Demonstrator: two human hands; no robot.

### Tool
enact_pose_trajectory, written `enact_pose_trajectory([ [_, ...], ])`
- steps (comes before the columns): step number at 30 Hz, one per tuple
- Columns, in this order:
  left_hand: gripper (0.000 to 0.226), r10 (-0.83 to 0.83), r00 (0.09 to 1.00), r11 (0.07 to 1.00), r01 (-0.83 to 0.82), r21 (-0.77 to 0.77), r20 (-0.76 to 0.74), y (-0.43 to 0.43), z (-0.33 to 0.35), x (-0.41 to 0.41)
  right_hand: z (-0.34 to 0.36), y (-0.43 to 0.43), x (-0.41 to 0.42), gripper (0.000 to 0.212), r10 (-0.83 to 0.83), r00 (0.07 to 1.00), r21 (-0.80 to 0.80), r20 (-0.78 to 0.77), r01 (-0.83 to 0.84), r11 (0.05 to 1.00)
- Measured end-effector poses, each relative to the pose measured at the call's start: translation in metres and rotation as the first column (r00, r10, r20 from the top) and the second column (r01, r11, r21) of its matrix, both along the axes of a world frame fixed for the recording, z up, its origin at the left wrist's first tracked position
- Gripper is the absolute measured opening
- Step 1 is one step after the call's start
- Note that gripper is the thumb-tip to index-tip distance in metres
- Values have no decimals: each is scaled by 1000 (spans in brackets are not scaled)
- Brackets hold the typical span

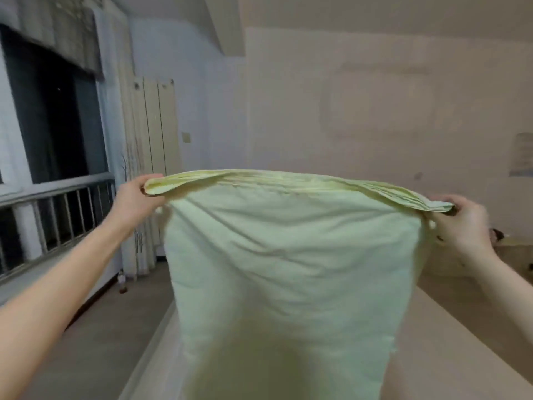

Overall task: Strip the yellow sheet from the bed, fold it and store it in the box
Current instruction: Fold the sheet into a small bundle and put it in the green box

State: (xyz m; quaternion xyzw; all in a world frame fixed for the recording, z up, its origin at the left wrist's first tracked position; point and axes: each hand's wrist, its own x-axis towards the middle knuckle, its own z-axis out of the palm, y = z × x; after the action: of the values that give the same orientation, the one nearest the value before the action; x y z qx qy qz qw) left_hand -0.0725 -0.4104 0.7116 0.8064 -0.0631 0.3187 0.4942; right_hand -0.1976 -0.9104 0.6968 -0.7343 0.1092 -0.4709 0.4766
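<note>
The yellow sheet [291,269] hangs folded in front of me, stretched wide at chest height, its layered top edge held taut between both hands. My left hand [135,197] grips the top left corner. My right hand [458,223] pinches the top right corner. The lower part of the sheet drops down over the bare mattress of the bed [450,342]. The box is hard to make out; a cardboard shape [516,246] shows at the far right behind my right hand.
A dark window with a metal railing [57,226] runs along the left wall. Pale curtains [135,168] hang in the corner. A strip of floor [109,327] lies between the railing and the bed. A plain wall [360,96] stands ahead.
</note>
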Motion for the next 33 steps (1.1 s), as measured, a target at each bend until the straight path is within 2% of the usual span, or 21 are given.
enact_pose_trajectory([
  [3,28,110,984,991,-120,64,143,-3,3,-15,5,3,-8,7,-40,997,3,65,39,999],
  [4,23,124,977,985,-141,94,175,-1,4,-18,6,-1,-9,6,-47,997,-59,60,50,997],
  [7,15,69,979,953,-122,279,194,12,13,-23,16,-23,-15,27,-65,997,-245,-51,50,968],
  [8,17,14,983,951,-69,302,181,17,19,-24,22,-30,-18,26,-58,996,-258,-70,38,965],
  [10,17,-68,983,975,29,223,170,24,31,-33,36,-41,-25,7,-51,998,-212,-36,42,976],
  [13,14,-12,904,1000,1,24,427,22,39,-40,43,-38,-29,13,-15,989,-41,145,21,999],
  [14,12,7,888,1000,8,-29,459,18,35,-38,38,-33,-23,14,-17,983,-28,183,22,999],
  [15,10,-9,908,999,26,-36,418,14,26,-32,29,-27,-16,12,-5,987,-74,162,17,997],
  [17,7,-68,977,996,53,75,204,14,-8,-10,0,-20,-2,11,17,999,-183,-49,-26,983],
  [18,6,-69,989,992,54,117,134,19,-29,1,-15,-22,1,12,51,990,-177,-131,-74,981],
  [20,25,-81,994,993,74,97,74,35,-57,14,-35,-32,4,10,110,984,-152,-142,-131,980],
  [22,48,-103,992,994,99,56,76,48,-69,28,-44,-40,9,14,133,982,-126,-134,-150,981],
  [23,52,-116,991,993,113,41,72,52,-68,36,-44,-42,15,14,141,978,-125,-152,-161,979],
  [25,41,-128,992,990,127,60,16,51,-57,55,-35,-46,33,10,125,952,-170,-279,-177,969],
  [27,13,-77,997,988,75,132,10,41,-34,67,-16,-47,53,23,31,919,-279,-393,-152,948],
  [29,7,-20,993,994,7,110,117,29,-7,76,10,-42,69,29,-33,959,-306,-282,-57,950],
  [31,13,25,967,1000,-21,-18,254,17,15,74,30,-32,75,25,0,999,-180,-33,-6,984],
  [32,18,28,957,997,-7,-73,289,12,23,69,35,-28,74,18,28,999,-98,35,-24,995],
  [33,24,6,962,995,21,-95,273,10,25,65,35,-25,71,13,61,997,-45,41,-59,997],
])
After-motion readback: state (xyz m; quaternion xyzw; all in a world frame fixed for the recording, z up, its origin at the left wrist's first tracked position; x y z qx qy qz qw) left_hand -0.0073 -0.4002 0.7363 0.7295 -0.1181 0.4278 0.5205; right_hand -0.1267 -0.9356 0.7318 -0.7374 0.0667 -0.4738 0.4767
